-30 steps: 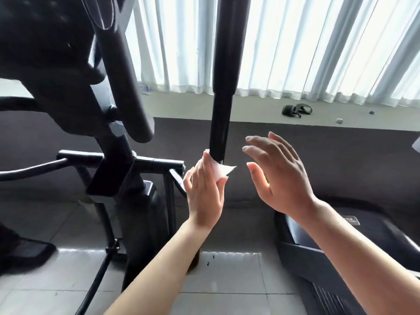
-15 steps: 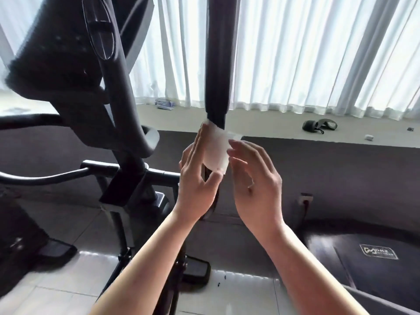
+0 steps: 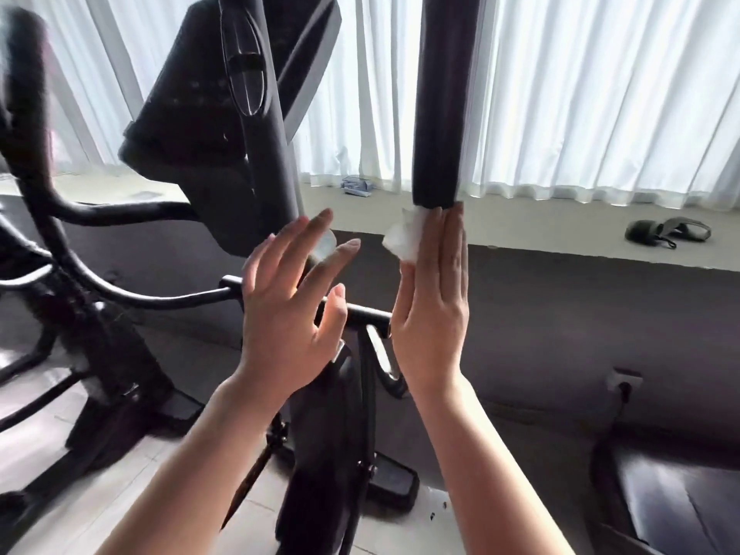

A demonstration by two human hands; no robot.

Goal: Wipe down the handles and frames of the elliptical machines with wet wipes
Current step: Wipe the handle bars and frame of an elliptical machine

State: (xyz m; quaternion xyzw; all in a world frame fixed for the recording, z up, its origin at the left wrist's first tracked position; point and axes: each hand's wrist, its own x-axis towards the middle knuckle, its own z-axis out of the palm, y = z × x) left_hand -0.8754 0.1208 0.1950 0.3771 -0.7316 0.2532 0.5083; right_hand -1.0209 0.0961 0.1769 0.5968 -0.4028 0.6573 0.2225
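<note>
Head view: I look forward and down at both my hands raised in front of an elliptical machine (image 3: 224,162).
Right hand (image 3: 432,314): my fingers are straight and held together, pointing up, with the back of the hand toward me; they press flat against a wet wipe.
Wet wipe (image 3: 404,236): white and crumpled, it sits at the lower end of the padded handle, between that handle and my right fingers; part of it sticks out to the left of my fingers.
Padded handle (image 3: 444,102): a thick black upright bar, its foam end just above my right fingertips.
Left hand (image 3: 288,310): my fingers are spread and relaxed, holding nothing; it hovers apart from the right hand, in front of the machine's centre post.
Centre post (image 3: 272,126): dark and tilted, it carries the console housing at its top.
Crossbar (image 3: 366,314): a black horizontal bar showing between my two hands, partly hidden by the left one.
Curtains (image 3: 600,94): white, pleated and backlit, across the window behind the machine.
Ledge (image 3: 560,222): pale, below the curtains, with a dark strap-like item (image 3: 666,232) lying on it to the right.
Floor (image 3: 80,494): light tiles under the machine's base.
</note>
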